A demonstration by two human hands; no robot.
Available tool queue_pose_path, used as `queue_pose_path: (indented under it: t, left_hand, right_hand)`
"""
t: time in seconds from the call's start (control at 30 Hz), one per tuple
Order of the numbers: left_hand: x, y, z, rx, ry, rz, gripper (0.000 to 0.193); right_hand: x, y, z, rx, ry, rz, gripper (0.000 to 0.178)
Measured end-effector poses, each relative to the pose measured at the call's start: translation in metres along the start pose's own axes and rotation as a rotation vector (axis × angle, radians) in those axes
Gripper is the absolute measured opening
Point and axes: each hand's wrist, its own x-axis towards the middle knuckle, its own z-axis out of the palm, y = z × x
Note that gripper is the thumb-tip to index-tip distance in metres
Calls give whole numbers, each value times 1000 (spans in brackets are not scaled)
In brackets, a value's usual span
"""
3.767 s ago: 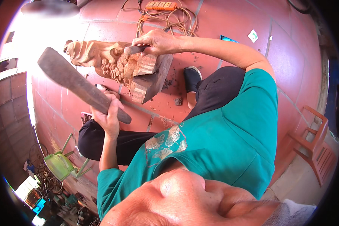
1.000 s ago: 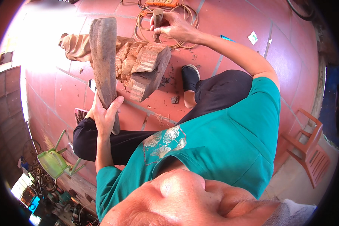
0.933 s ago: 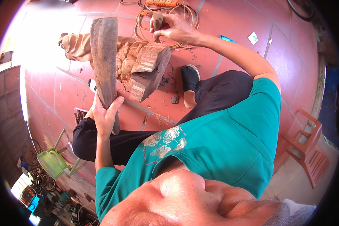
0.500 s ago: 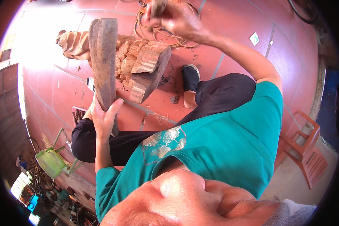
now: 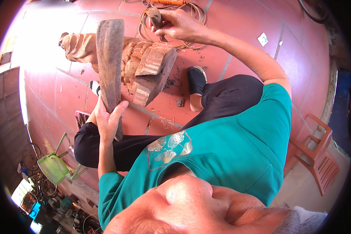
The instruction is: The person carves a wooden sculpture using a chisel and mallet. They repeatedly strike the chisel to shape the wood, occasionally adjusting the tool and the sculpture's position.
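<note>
My left hand (image 5: 108, 117) grips the narrow end of a long wooden club (image 5: 110, 58), held upright with its broad, worn end pointing away from me. Raised at the top centre, my right hand (image 5: 180, 25) is closed around a short brown tool with a rounded end (image 5: 155, 17); its other end is mostly covered by my fingers. A carved wooden figure (image 5: 80, 47) lies on its side beyond my legs, partly hidden behind the club. Its blocky base (image 5: 155, 72) faces me, with pale streaks on the wood. Neither hand touches the carving.
Coiled cables (image 5: 144, 27) and an orange device (image 5: 169, 2) lie on the red tiled floor (image 5: 245, 58). Wood chips and a small dark chunk (image 5: 180, 102) are near my shoe (image 5: 197, 80). A green plastic chair (image 5: 52, 168) stands left, a red-brown one (image 5: 318, 152) right.
My right hand, blurred by motion before, has come down slightly and is now steadier, showing the short tool in it. The club in my left hand has shifted a little to the right.
</note>
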Motion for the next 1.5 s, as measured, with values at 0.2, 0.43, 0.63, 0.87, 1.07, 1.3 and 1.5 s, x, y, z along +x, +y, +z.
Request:
queue_pose_path:
  t: [0.2, 0.43, 0.63, 0.87, 1.07, 1.3, 1.5]
  left_hand:
    - [-1, 4, 3, -12, 4, -21, 49]
    - [0, 9, 1, 20, -17, 14, 50]
    - [-1, 10, 2, 8, -8, 8, 50]
    - [-4, 6, 2, -32, 5, 4, 53]
    - [-4, 9, 2, -39, -6, 29, 51]
    - [-2, 8, 6, -14, -5, 44, 47]
    - [-2, 14, 7, -23, -17, 49, 46]
  right_hand:
    - [-7, -9, 6, -110, -73, 41, 34]
    - [-9, 7, 11, -114, -68, -31, 42]
    - [-8, 3, 13, -134, -54, -4, 41]
    - [-9, 3, 16, -163, -81, -51, 47]
    - [-14, 0, 12, -164, -36, -50, 49]
    - [-12, -2, 11, -141, -67, -52, 48]
    - [-12, 6, 14, -199, -50, -66, 48]
